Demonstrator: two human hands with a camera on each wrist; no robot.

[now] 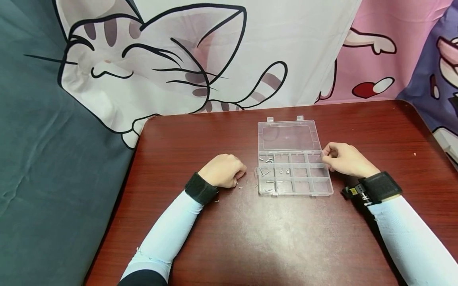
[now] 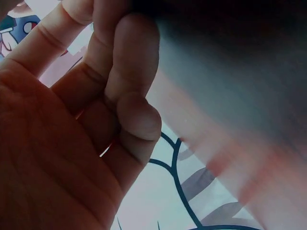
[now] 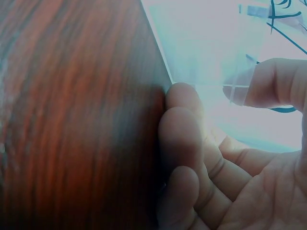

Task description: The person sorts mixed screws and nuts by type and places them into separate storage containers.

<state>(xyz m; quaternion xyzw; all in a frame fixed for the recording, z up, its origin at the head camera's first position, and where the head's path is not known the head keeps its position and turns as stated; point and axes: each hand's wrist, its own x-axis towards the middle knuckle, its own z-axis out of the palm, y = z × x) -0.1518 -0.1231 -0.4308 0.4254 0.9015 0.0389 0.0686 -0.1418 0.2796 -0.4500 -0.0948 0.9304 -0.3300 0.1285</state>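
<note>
A clear plastic compartment box lies on the table with its lid folded back. Small metal screws lie in its left compartments, and a couple of nut-like pieces sit near the middle. My right hand grips the box's right edge; in the right wrist view the thumb lies over the clear wall and the fingers are against its outside. Left of the box, my left hand rests low at the tabletop with curled fingers, beside loose screws. Its fingertips are hidden, so anything between them cannot be made out.
The brown wooden table carries the box and scattered screws, one piece lying by the left wrist. Behind its far edge hangs a cat-print cloth. A teal cloth hangs along the left side.
</note>
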